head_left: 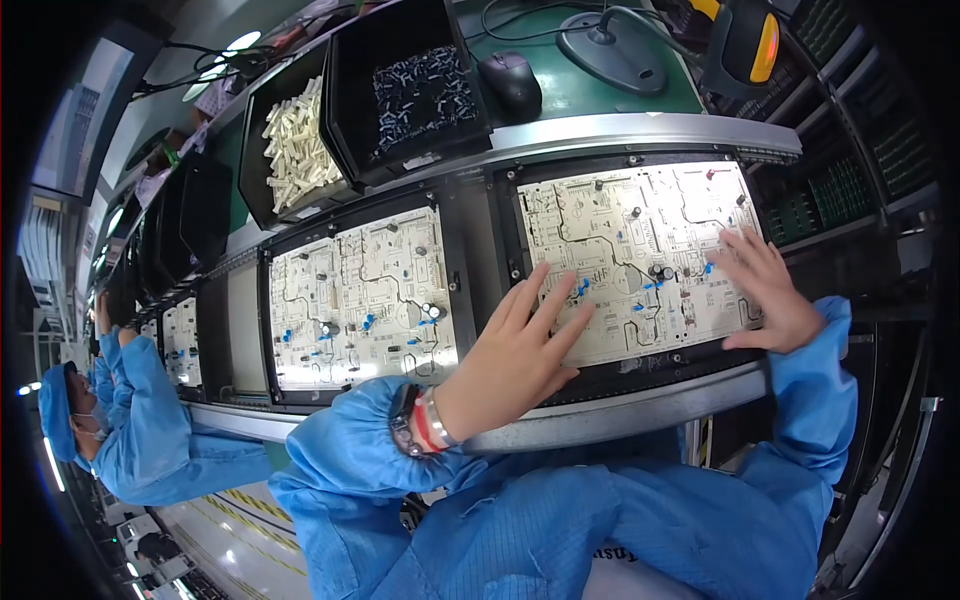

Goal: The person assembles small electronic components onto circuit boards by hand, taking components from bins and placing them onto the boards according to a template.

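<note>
Circuit board [625, 275] is framed, apparently for steadiness; left hand [510, 355] (eight o'clock), right hand [775, 290] (three o'clock): fingers are spread.

The person wears a big, loose blue coat [560, 525] with lots of folds, and thin lines run through the cloth. The left sleeve [345, 455] is puffy and gathers up near the wrist. The right sleeve [815, 400] is the same blue and just as wrinkly. Both the left hand [515, 365] and the right hand [775, 300] are bare. On the left wrist there is a dark band [402, 420], a red band [424, 424] and a pale, shiny band [438, 414] (three in a row!). Small dark letters [615, 553] show low down on the front.
</note>
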The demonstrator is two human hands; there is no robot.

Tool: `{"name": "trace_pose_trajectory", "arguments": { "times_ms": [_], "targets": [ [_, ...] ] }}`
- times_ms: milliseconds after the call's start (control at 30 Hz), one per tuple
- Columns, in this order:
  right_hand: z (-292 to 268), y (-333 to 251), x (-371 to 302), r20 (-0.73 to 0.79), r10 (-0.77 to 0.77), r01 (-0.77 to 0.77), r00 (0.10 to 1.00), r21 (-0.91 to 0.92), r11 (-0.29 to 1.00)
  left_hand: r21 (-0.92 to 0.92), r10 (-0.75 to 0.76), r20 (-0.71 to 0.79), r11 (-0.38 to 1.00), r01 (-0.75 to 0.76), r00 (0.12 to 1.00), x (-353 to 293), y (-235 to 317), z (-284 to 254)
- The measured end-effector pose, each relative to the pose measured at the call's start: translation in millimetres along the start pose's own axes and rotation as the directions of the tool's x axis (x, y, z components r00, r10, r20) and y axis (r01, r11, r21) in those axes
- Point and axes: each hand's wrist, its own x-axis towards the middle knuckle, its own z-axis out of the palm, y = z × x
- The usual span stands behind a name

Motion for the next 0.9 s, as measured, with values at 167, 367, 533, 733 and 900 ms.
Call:
{"name": "trace_pose_trajectory", "arguments": {
  "times_ms": [167, 367, 533, 733, 900],
  "targets": [
    [15, -2, 2, -0.095, -0.045, 0.022, 0.994, -0.235, 0.972, 0.039, -0.022, -0.033, 0.999, 0.023, 0.999, -1, 1, 10],
    [21, -6, 16, -0.012, -0.078, 0.073, 0.997, -0.216, 0.974, 0.022, -0.024, -0.018, 0.999, 0.024, 1.000, -5, -4, 17],
    [20, 2, 15, -0.012, -0.019, 0.017, 1.000, -0.205, 0.979, 0.017, 0.043, -0.030, 0.999, -0.042, 0.999, -5, -1, 19],
    [29, -1, 24, -0.070, -0.005, -0.010, 0.998, -0.208, 0.978, 0.046, 0.016, 0.013, 0.999, -0.016, 1.000, 6, -9, 25],
    [25, -15, 23, -0.121, -0.185, 0.181, 0.975, -0.042, 0.982, 0.042, 0.028, 0.052, 0.999, -0.030, 0.998, 5, -14, 17]
  ]
}}
